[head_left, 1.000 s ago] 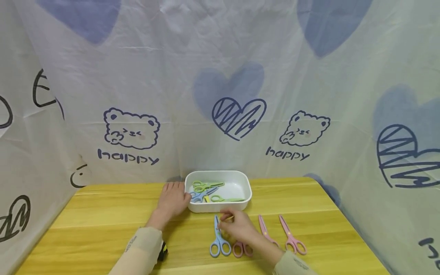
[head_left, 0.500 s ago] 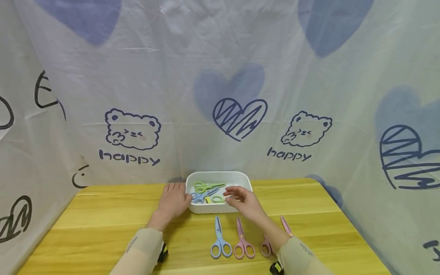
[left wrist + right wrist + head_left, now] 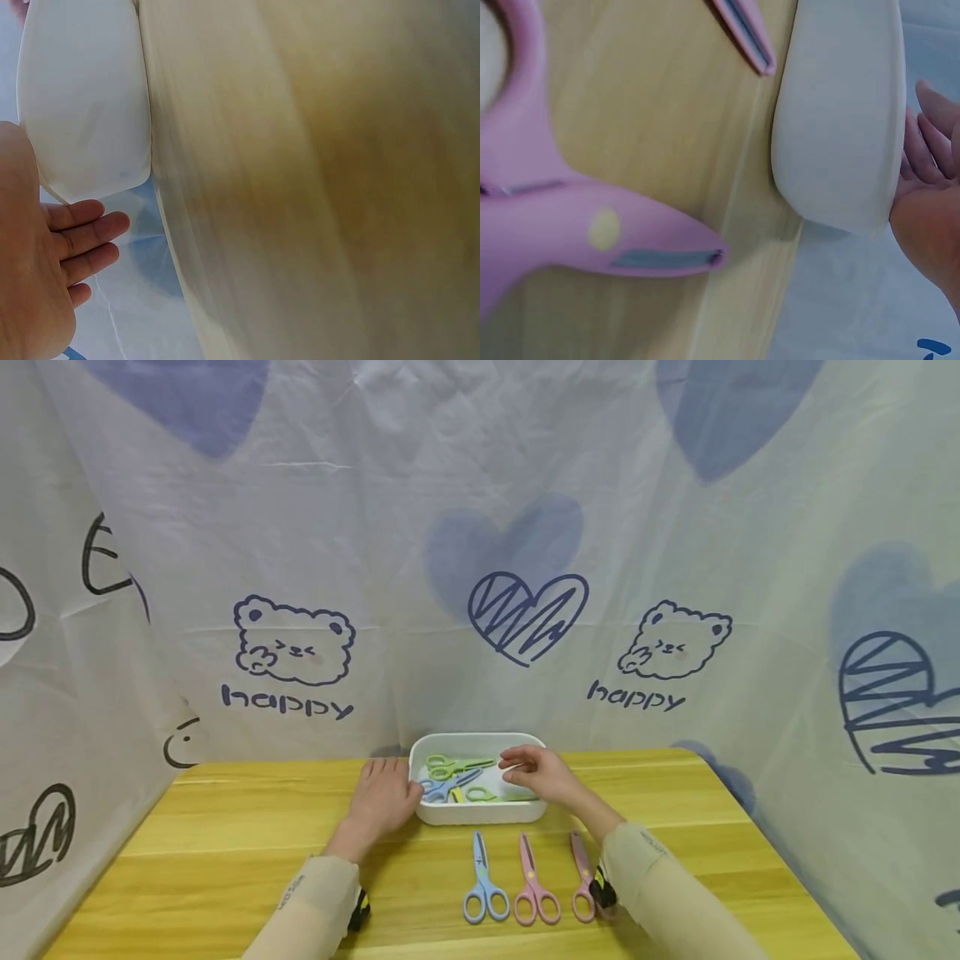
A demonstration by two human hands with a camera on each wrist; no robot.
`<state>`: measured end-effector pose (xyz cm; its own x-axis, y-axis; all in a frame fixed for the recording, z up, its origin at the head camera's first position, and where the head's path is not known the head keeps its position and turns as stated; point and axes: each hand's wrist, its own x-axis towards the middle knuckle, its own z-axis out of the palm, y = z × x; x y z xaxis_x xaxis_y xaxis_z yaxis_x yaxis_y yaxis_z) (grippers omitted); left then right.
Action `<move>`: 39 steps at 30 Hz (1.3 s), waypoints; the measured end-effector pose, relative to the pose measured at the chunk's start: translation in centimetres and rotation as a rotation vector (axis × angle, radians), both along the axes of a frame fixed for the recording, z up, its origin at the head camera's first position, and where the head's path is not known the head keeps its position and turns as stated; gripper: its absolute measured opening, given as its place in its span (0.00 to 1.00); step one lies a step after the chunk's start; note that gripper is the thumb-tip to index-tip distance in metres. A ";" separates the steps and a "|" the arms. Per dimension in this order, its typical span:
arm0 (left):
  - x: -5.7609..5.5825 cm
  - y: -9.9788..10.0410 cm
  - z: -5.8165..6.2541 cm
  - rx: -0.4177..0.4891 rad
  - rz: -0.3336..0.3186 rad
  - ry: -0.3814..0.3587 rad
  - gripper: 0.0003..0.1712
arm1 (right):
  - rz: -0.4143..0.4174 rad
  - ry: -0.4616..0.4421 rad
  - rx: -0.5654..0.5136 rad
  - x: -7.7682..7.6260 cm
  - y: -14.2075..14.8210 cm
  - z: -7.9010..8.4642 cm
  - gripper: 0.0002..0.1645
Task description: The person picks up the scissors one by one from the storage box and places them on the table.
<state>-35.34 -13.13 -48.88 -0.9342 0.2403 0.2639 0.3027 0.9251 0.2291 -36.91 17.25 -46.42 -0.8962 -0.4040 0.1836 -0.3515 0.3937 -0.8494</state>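
The bin (image 3: 480,814) stands at the far edge of the worktop (image 3: 247,835). The left hand (image 3: 384,797) touches the bin's left wall, fingers straight and slightly spread, thumb at the rim. The right hand (image 3: 542,774) is positioned over the bin's right end, fingers spread and loosely bent. Bin contents: two green scissors (image 3: 459,767) and one blue pair (image 3: 450,787) at left and centre. Near the bin, blue scissors (image 3: 483,885) and two pink scissors (image 3: 534,889) lie left to right, tips far, handles near; the right wrist partly covers the rightmost pair.
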 end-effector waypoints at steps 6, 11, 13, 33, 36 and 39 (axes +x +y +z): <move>-0.1 -0.2 0.0 -0.005 0.005 0.013 0.26 | 0.075 0.010 0.139 -1.6 -0.5 0.2 0.21; -0.2 -0.3 0.1 -0.011 0.002 0.012 0.26 | 0.170 -0.017 0.238 -2.6 -0.9 0.4 0.20; -0.2 -0.3 0.1 -0.012 0.003 0.010 0.26 | 0.200 -0.039 0.266 -2.9 -1.0 0.6 0.20; -0.1 -0.1 0.2 -0.007 0.005 -0.012 0.28 | 0.168 -0.207 0.370 -3.7 -2.8 -0.5 0.18; -0.1 -0.1 0.0 -0.008 0.010 -0.013 0.28 | 0.160 -0.224 0.369 -3.6 -2.9 -0.6 0.18; -0.2 -0.1 -0.2 -0.005 0.012 -0.012 0.29 | 0.164 -0.227 0.365 -3.5 -2.9 -0.6 0.18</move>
<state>-35.49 -13.22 -49.08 -0.9401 0.2305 0.2512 0.2888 0.9299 0.2277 -40.43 14.34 -47.04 -0.8158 -0.5459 -0.1910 -0.2554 0.6364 -0.7279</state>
